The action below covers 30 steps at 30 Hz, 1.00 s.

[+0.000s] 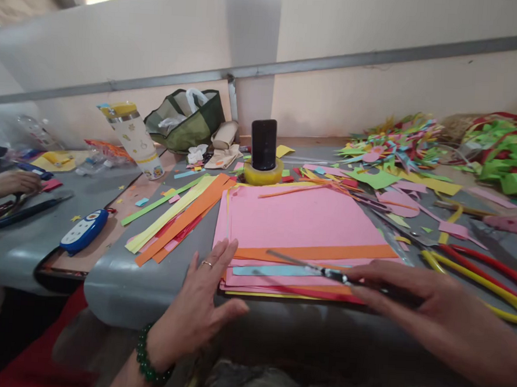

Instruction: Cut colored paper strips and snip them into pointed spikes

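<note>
A stack of pink paper sheets (300, 219) lies in front of me, with orange, red and yellow edges showing beneath. Near its front, an orange paper strip (316, 251) and a light blue strip (275, 270) rest on top. My left hand (204, 295) has its fingers spread at the stack's left front corner, fingertips against the paper. In my right hand (422, 303) is a thin metal tool with a dark handle (335, 274), its narrow tip pointing left above the strips. The fingers close around the handle, and blur hides its exact kind.
Coloured strips (178, 218) fan out left of the stack. Large red-and-yellow-handled scissors (477, 271) lie at right, near a pink glue gun (514, 225). A phone (264, 144) stands in a yellow tape roll (263, 175). Another person's hand (11, 184) works at far left.
</note>
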Available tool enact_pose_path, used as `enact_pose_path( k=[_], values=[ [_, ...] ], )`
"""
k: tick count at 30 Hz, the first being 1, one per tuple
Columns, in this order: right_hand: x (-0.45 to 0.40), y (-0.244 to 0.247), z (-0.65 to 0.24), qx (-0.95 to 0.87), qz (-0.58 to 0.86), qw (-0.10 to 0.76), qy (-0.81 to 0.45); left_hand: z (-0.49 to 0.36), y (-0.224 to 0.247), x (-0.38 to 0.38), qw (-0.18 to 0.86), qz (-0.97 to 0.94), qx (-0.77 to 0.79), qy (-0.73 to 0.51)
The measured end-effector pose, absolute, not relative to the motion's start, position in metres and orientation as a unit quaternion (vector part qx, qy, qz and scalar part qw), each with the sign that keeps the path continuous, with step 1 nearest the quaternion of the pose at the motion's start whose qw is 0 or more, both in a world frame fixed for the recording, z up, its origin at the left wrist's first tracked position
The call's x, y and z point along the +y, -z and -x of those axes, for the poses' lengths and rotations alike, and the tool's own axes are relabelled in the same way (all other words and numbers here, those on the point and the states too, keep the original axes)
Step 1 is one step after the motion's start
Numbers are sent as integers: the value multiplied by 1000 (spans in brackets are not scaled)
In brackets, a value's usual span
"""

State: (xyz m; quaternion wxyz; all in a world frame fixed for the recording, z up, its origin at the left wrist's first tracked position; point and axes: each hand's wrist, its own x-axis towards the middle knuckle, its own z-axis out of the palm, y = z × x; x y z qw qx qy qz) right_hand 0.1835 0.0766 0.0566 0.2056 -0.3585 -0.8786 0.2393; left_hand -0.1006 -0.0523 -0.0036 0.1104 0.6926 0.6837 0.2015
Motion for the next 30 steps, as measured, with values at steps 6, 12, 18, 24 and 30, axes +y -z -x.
enact_pose_path(
  k=[6,12,18,24,30],
  values=[
    [137,-69,-182,-871,445,199,-57,100,-16,-13,29,-683,686,-249],
    [185,-53,-159,-918,393,50,-32,93,-13,20,169,-718,642,-209],
    [145,-60,-157,-953,280,62,-100,89,-17,21,215,-719,633,-188],
    [127,-52,-152,-941,243,-13,-236,88,-20,19,229,-713,637,-184],
    [123,-52,-141,-942,230,39,-240,83,-24,18,214,-735,620,-174]
  ],
)
